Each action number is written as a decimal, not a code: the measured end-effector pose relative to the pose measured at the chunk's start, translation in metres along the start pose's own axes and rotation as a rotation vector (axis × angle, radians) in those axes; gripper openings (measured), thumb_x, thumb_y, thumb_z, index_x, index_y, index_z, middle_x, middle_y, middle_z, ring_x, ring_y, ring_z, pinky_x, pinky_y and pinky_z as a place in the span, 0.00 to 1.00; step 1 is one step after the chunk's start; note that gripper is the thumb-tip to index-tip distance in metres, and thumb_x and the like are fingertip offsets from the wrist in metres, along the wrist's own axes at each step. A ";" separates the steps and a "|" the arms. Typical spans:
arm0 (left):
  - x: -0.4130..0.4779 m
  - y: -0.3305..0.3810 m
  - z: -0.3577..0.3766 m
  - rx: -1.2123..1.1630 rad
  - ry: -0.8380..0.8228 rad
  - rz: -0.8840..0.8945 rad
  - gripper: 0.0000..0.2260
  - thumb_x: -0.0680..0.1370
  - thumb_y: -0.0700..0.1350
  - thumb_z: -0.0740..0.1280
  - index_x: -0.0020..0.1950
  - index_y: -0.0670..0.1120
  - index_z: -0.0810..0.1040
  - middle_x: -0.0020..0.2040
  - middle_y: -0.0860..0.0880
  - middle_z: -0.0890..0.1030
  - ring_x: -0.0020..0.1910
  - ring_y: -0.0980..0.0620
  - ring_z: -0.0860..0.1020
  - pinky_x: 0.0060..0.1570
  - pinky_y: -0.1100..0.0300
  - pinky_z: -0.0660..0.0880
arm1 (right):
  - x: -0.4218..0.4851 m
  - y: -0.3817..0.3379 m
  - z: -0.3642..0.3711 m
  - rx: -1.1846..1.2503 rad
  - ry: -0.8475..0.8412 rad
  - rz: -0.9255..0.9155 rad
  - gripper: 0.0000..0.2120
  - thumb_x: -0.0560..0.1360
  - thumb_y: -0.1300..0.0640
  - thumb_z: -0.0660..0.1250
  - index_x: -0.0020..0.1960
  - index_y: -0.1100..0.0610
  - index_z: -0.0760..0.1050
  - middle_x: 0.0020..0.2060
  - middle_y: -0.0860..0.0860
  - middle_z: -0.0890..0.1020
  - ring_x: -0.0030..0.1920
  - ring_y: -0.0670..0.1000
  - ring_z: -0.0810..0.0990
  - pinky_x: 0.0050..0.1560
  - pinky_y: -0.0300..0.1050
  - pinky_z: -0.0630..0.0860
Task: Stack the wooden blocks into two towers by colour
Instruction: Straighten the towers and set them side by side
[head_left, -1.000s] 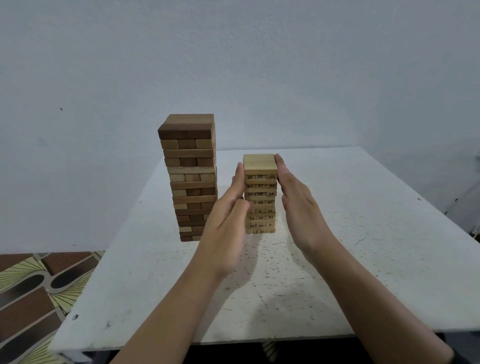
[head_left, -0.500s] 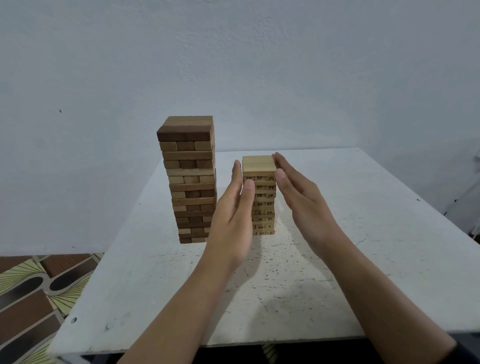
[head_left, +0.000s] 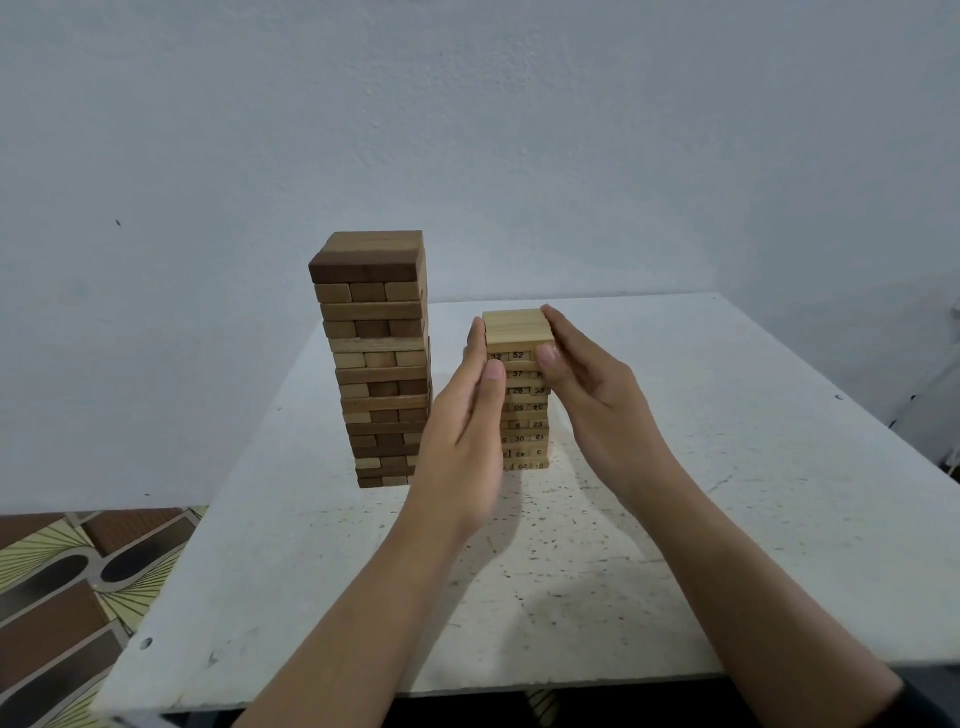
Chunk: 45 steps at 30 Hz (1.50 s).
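fingers (head_left: 475, 343) straight, not clenched, press both flanks of the pale tower (head_left: 517, 332), which stands on the table (head_left: 727, 467) near the dark tower (head_left: 374, 358). loosely stacked and light, i judge: it would shear at a nudge, so i'd squeeze evenly from both sides. left hand (head_left: 462, 441) and right hand (head_left: 597, 410) reach in upright, palms facing.

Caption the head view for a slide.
Left hand and right hand press flat against the pale numbered block tower on the white table, beside the taller brown block tower.
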<state>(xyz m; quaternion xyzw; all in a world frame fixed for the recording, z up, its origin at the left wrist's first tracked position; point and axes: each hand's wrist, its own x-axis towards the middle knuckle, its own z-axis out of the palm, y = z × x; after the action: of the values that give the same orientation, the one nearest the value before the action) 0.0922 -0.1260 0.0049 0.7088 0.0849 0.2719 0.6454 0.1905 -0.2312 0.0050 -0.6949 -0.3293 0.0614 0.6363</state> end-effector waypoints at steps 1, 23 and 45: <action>0.000 0.000 0.000 -0.002 0.000 0.001 0.24 0.85 0.54 0.56 0.81 0.58 0.58 0.80 0.60 0.62 0.78 0.65 0.60 0.80 0.55 0.58 | 0.000 0.000 0.000 0.005 -0.001 -0.008 0.26 0.83 0.47 0.61 0.79 0.49 0.64 0.59 0.36 0.82 0.60 0.35 0.79 0.56 0.28 0.74; 0.012 -0.001 -0.001 -0.151 -0.007 -0.045 0.28 0.82 0.67 0.54 0.78 0.56 0.68 0.73 0.62 0.73 0.73 0.65 0.68 0.74 0.60 0.65 | -0.018 -0.045 0.011 0.091 -0.017 0.150 0.14 0.84 0.39 0.44 0.49 0.32 0.68 0.33 0.16 0.72 0.39 0.16 0.69 0.36 0.15 0.65; 0.012 0.002 0.001 -0.103 -0.039 -0.029 0.25 0.84 0.61 0.50 0.78 0.57 0.68 0.69 0.63 0.77 0.67 0.70 0.72 0.66 0.69 0.70 | -0.017 -0.050 0.013 0.056 -0.037 0.173 0.14 0.84 0.39 0.44 0.51 0.31 0.67 0.31 0.18 0.73 0.37 0.17 0.70 0.33 0.16 0.65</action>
<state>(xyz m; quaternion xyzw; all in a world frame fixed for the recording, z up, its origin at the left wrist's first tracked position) 0.1019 -0.1216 0.0103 0.6785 0.0683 0.2527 0.6864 0.1516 -0.2309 0.0434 -0.7016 -0.2778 0.1380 0.6415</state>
